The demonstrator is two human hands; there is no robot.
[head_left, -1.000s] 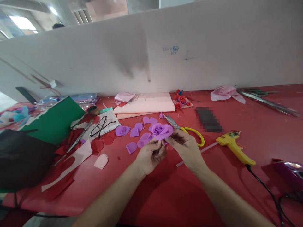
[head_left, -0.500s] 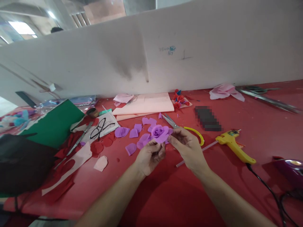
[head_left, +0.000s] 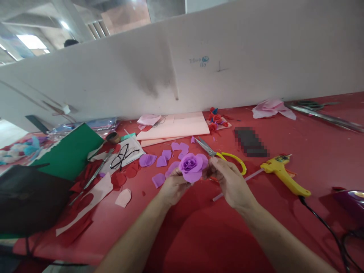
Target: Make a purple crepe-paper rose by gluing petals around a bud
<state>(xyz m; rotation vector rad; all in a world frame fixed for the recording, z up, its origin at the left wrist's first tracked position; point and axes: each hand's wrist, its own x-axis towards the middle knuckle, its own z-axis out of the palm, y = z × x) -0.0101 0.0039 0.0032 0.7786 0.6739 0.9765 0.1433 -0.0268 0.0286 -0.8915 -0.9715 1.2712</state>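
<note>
A purple paper rose (head_left: 191, 167) with layered petals faces up in front of me. My left hand (head_left: 174, 189) is closed around its underside, the fingertips partly hidden beneath the petals. At the rose's right edge is my right hand (head_left: 231, 182), thumb and fingers bent together; whether they pinch a petal is hidden. Loose purple paper petals (head_left: 147, 160) lie behind and left of the rose. Scissors (head_left: 209, 148) with yellow handles rest just beyond my right hand, blades pointing away. A glue stick end (head_left: 218, 196) shows below that hand.
A yellow glue gun (head_left: 280, 172) with a black cord lies at right. Pink paper sheets (head_left: 176, 127), red paper flowers (head_left: 216, 119) and a pixelated dark object (head_left: 250, 142) lie farther back. Eyeglasses (head_left: 123, 157), green board (head_left: 71, 149) and a black bag (head_left: 31, 201) are at left.
The rose has tipped and come slightly nearer, showing more of its outer petals. My right fingers have shifted a little right from the petal edge they were pinching.
</note>
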